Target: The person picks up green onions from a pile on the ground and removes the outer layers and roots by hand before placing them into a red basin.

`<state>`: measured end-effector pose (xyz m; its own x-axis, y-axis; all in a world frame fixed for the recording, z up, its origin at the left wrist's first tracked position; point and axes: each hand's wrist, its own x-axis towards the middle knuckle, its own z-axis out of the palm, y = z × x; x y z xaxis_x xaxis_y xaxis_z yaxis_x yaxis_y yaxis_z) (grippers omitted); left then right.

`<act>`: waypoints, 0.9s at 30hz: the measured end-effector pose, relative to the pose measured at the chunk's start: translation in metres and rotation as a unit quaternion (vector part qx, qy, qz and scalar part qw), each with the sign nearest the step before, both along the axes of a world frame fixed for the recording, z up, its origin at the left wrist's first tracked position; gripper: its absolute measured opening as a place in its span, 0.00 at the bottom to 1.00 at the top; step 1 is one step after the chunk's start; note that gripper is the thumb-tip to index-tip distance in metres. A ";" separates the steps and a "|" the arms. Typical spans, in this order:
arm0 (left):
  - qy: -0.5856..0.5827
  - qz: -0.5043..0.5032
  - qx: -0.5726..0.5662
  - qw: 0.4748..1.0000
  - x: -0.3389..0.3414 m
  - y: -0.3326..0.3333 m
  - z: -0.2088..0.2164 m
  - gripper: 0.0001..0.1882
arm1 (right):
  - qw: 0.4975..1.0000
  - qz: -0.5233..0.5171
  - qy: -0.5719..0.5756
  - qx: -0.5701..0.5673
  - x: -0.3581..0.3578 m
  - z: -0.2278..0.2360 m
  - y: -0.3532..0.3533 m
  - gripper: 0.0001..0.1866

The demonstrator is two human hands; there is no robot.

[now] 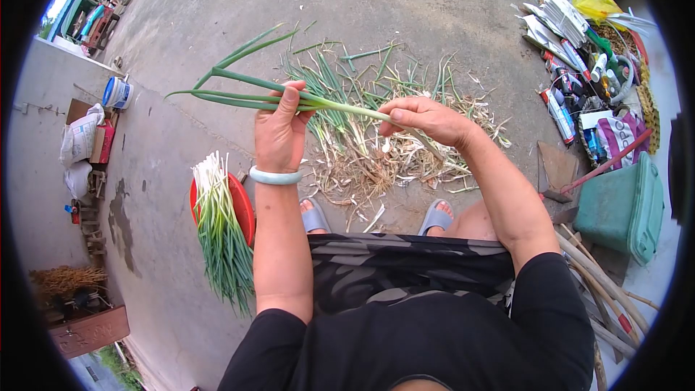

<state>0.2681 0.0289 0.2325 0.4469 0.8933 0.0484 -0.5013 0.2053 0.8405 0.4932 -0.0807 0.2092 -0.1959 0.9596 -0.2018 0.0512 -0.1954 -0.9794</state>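
A green onion (340,106) stretches across between my two hands, its dark green leaves pointing left and its pale stem angling down to the right. My left hand (282,127), with a pale bangle at the wrist, is closed around the leafy part. The fingers of my right hand (427,119) pinch the stem near its lower end, which partly passes behind them. Below lies a loose heap of untrimmed green onions (337,130) with roots and dry peelings. To my left, a bundle of clean green onions (221,224) rests across a red basin (240,206), white ends facing away.
Dry peelings (463,112) spread over the concrete floor before my sandalled feet. At right stand a teal lidded bin (615,206), wooden poles (604,279) and a pile of bottles and cardboard (579,65). A white bucket (117,93) and sacks (81,134) line the left wall.
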 end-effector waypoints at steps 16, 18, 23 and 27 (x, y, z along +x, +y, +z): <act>0.152 0.012 -0.017 0.988 0.013 -0.005 -0.002 0.12 | 0.988 -0.120 -0.046 0.082 -0.034 -0.006 0.002 0.10; 0.157 0.011 -0.019 0.987 0.013 -0.005 -0.003 0.12 | 0.988 -0.121 -0.038 0.085 -0.034 -0.007 0.001 0.11; 0.134 -0.001 -0.048 0.990 0.016 -0.008 -0.003 0.11 | 0.986 -0.106 -0.094 0.092 -0.029 -0.008 0.002 0.12; 0.141 -0.001 -0.052 0.989 0.017 -0.008 -0.004 0.11 | 0.983 -0.154 -0.034 0.091 -0.039 -0.004 0.005 0.10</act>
<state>0.2849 0.0213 0.2282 0.4317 0.8857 -0.1706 -0.2503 0.2993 0.9207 0.4545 -0.0757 0.2053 0.1169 0.9929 -0.0239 0.0845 -0.0339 -0.9958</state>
